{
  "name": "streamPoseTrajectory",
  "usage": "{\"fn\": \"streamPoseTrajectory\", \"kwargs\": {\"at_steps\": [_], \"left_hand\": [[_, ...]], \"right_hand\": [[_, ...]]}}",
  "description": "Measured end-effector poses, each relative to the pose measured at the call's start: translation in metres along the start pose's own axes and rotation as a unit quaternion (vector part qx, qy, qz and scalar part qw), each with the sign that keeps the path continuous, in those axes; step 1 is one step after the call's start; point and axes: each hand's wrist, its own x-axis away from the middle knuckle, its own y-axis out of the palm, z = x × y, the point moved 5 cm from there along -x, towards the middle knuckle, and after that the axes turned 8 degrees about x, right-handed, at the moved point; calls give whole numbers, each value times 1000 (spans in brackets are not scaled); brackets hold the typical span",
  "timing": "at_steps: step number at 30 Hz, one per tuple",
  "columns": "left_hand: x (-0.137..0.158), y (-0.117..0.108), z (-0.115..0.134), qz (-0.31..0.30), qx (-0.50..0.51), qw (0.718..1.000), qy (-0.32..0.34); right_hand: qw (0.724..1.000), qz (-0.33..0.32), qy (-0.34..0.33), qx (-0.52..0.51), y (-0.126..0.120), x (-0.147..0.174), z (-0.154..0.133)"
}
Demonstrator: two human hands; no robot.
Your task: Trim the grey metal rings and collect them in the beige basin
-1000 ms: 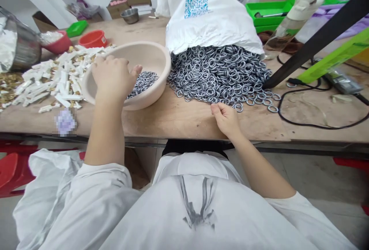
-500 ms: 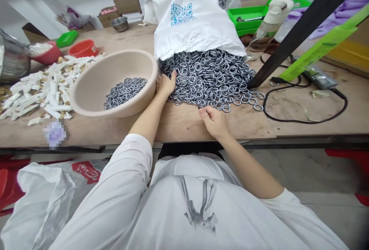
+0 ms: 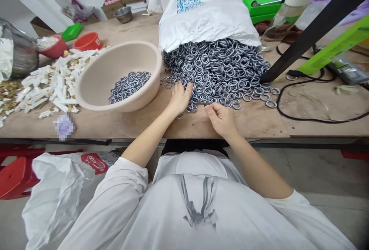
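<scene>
Grey metal-looking rings (image 3: 219,69) lie heaped at the mouth of a white sack (image 3: 207,23). My left hand (image 3: 181,98) is at the near left edge of the heap, fingers stretched and thumb apart, touching the outer rings. Just to its right, my right hand (image 3: 221,118) is closed at the front of the heap. A small dark tip pokes out by its thumb; the rest is hidden in the fist. Left of the heap stands a beige basin (image 3: 95,67) with a smaller pile of the same rings (image 3: 129,85) inside.
White strips (image 3: 57,85) are strewn left of the basin, near a red bowl (image 3: 87,41). A dark slanted post (image 3: 311,31), a clear bottle (image 3: 291,12) and a black cable (image 3: 311,120) are on the right. Green trays (image 3: 262,10) stand behind.
My left hand has moved right, from the basin's side to the front of the ring heap. My right hand stays closed near the heap. The camera view has shifted slightly.
</scene>
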Motion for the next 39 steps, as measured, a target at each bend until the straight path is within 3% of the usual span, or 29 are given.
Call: {"fn": "streamPoseTrajectory", "kwargs": {"at_steps": [4, 7, 10, 16, 19, 22, 26, 31, 34, 36, 39], "left_hand": [[-28, -21, -1, 55, -36, 998, 12], [-53, -27, -8, 58, -73, 993, -70], [-52, -22, -9, 26, -121, 987, -107], [10, -26, 3, -78, -81, 994, -11], [50, -45, 7, -48, -53, 993, 91], [89, -57, 5, 6, -92, 980, 176], [114, -39, -7, -49, -156, 970, 182], [107, -27, -16, -55, -180, 971, 147], [104, -33, -17, -34, -94, 988, 118], [107, -35, -17, -36, 59, 994, 89], [118, -31, -16, -71, 320, 945, 21]], "right_hand": [[1000, -3, 13, 10, 1, 0, 1], [1000, -1, 15, 16, 2, -1, 2], [1000, 7, 9, 6, 2, -1, 2], [1000, 5, 12, 3, 1, 0, 2], [1000, 4, 11, -2, 1, 0, 2], [1000, 7, 9, -11, 1, 0, 3], [1000, 6, 12, 5, 2, -2, 0], [999, -24, 26, -34, 7, 1, -3], [996, -62, 14, -63, 18, 5, -11], [993, -72, -6, -94, 26, 7, -21], [981, -96, 8, -171, 36, 7, -34]]}}
